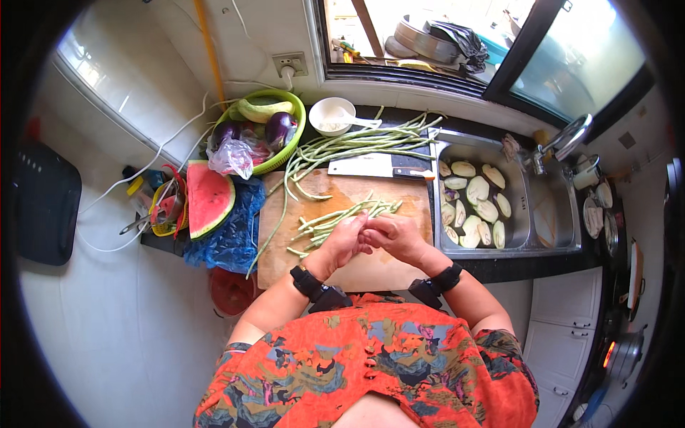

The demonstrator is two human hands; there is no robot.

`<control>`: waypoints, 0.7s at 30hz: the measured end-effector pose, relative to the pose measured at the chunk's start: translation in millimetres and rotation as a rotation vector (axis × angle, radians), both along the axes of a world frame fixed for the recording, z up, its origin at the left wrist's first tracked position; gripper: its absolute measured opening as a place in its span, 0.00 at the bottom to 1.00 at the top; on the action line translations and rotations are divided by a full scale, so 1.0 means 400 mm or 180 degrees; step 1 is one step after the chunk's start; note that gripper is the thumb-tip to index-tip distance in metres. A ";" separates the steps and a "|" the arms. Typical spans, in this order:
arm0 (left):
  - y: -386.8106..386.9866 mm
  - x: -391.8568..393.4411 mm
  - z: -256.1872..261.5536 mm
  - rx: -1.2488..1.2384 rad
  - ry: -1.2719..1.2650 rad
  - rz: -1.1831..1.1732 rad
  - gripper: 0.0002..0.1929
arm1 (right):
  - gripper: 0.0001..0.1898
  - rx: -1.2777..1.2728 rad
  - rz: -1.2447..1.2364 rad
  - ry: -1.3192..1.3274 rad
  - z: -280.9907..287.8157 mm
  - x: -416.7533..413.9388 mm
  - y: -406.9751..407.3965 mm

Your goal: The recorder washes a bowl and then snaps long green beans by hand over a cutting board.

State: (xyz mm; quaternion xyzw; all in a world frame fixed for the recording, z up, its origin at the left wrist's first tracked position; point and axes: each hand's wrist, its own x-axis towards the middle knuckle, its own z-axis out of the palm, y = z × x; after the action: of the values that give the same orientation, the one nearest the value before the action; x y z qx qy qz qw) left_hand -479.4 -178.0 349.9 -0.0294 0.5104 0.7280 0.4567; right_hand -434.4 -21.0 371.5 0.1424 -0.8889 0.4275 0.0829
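Observation:
My left hand and my right hand meet over the near part of a wooden cutting board. Their fingers touch one another, and whatever may be between them is too small or hidden to make out. Cut lengths of long green beans lie in a pile just beyond and to the left of the hands, partly covered by them. A heap of whole long beans spreads across the far edge of the board, some trailing down its left side. In front of that heap lies a cleaver, its handle pointing right.
Left of the board are a cut watermelon piece on a blue plastic bag and a green basket of vegetables. A white bowl with a spoon stands behind. Eggplant pieces lie in the steel sink at right.

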 end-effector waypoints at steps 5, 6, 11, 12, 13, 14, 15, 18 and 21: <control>-0.066 0.000 -0.011 0.0179 -0.0178 0.0559 0.14 | 0.07 0.0187 0.0297 -0.0067 -0.022 -0.106 0.004; -0.086 -0.001 -0.012 0.0076 -0.0048 0.0617 0.12 | 0.07 0.0286 0.0191 -0.0014 -0.021 -0.138 0.007; -0.227 0.024 -0.020 -0.0259 0.0447 0.1521 0.10 | 0.14 0.1429 0.0097 -0.0313 -0.044 -0.318 0.044; -0.270 0.033 -0.018 -0.0405 0.0473 0.1771 0.10 | 0.16 0.1517 0.0112 -0.0272 -0.058 -0.352 0.046; -0.317 0.044 -0.020 -0.0599 0.0549 0.2059 0.10 | 0.16 0.1606 0.0074 -0.0290 -0.064 -0.382 0.042; -0.366 0.054 -0.023 -0.0796 0.0623 0.2338 0.09 | 0.13 0.1762 0.0047 -0.0299 -0.073 -0.409 0.040; -0.424 0.067 -0.028 -0.0968 0.0655 0.2612 0.09 | 0.12 0.1860 0.0015 -0.0228 -0.076 -0.429 0.027; -0.622 0.103 -0.044 -0.1634 0.0790 0.3079 0.14 | 0.09 0.2137 -0.0033 -0.0175 -0.102 -0.491 0.012; -0.749 0.126 -0.039 -0.2733 0.1302 0.3790 0.28 | 0.07 0.2332 0.0058 -0.0072 -0.122 -0.525 -0.002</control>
State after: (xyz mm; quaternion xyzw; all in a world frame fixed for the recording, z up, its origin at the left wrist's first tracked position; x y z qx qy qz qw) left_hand -429.0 -477.5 334.3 -0.3393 0.7213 0.5799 -0.1683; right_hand -644.5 -21.7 322.7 0.1659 -0.9826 0.0830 0.0128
